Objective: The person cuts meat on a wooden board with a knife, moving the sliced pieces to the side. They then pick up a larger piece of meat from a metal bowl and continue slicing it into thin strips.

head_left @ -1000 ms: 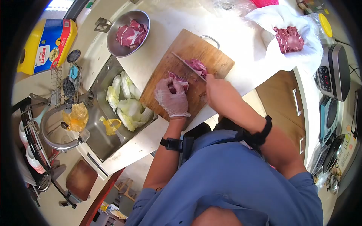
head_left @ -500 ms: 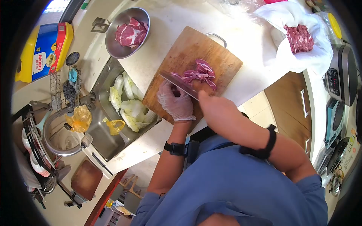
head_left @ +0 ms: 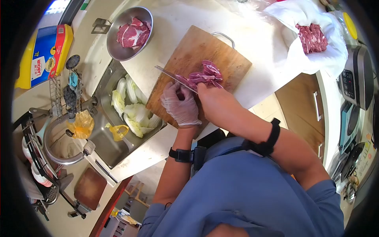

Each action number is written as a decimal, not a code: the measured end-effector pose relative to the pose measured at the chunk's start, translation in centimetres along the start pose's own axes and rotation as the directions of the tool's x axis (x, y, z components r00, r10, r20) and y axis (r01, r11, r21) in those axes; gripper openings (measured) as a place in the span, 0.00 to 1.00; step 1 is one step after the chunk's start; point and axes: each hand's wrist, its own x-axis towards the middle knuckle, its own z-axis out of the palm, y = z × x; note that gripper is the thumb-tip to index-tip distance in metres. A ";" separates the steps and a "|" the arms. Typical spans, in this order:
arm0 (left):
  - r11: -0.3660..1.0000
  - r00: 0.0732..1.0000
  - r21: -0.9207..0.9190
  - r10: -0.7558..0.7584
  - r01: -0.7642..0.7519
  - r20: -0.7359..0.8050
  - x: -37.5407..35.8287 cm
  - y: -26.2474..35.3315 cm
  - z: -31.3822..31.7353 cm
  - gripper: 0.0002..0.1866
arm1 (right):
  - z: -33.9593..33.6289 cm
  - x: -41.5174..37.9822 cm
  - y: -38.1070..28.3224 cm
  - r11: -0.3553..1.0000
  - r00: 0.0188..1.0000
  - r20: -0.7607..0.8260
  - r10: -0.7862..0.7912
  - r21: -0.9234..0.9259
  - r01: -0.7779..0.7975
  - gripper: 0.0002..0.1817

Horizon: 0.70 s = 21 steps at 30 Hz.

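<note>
A wooden cutting board (head_left: pixel 185 51) lies on the counter, with sliced raw red meat (head_left: pixel 208 74) near its middle. My right hand (head_left: pixel 213 100) is closed around the handle of a kitchen knife (head_left: pixel 170 74). Its blade slants up to the left, along the near-left side of the slices. In a clear plastic glove, my left hand (head_left: pixel 181 106) rests on the board just below the blade. Its fingers are curled on a piece of meat (head_left: pixel 180 96), mostly hidden beneath them.
A metal bowl (head_left: pixel 109 38) of raw meat stands at the upper left. Left of the board, the sink (head_left: pixel 103 148) holds cabbage leaves (head_left: pixel 136 114). More meat (head_left: pixel 312 38) lies in a white plastic bag (head_left: pixel 302 65) at the upper right. A yellow jug (head_left: pixel 47 55) stands far left.
My right hand and the knife have moved left and slightly up, bringing the blade further past my left hand. My left hand stays on the meat; the whole view has shifted slightly.
</note>
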 end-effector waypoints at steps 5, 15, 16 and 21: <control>0.991 0.993 0.060 0.116 -0.117 0.024 0.1 0.0 -0.5 0.08 | -1.4 -3.0 0.4 0.979 0.974 0.149 0.172 0.081 -0.185 0.12; 0.984 0.987 0.080 0.159 -0.158 0.002 0.2 -0.8 -0.4 0.05 | 0.6 -1.7 1.4 0.990 0.998 -0.048 0.048 0.133 -0.041 0.10; 0.987 0.989 0.062 0.146 -0.146 0.006 0.2 -0.7 -0.4 0.05 | -0.1 -3.0 1.8 0.991 0.993 0.032 0.116 0.060 -0.117 0.10; 0.991 0.991 -0.015 0.135 -0.135 0.001 0.1 -0.1 -0.5 0.05 | -2.5 -3.8 1.9 0.987 0.987 0.034 0.158 -0.012 -0.158 0.08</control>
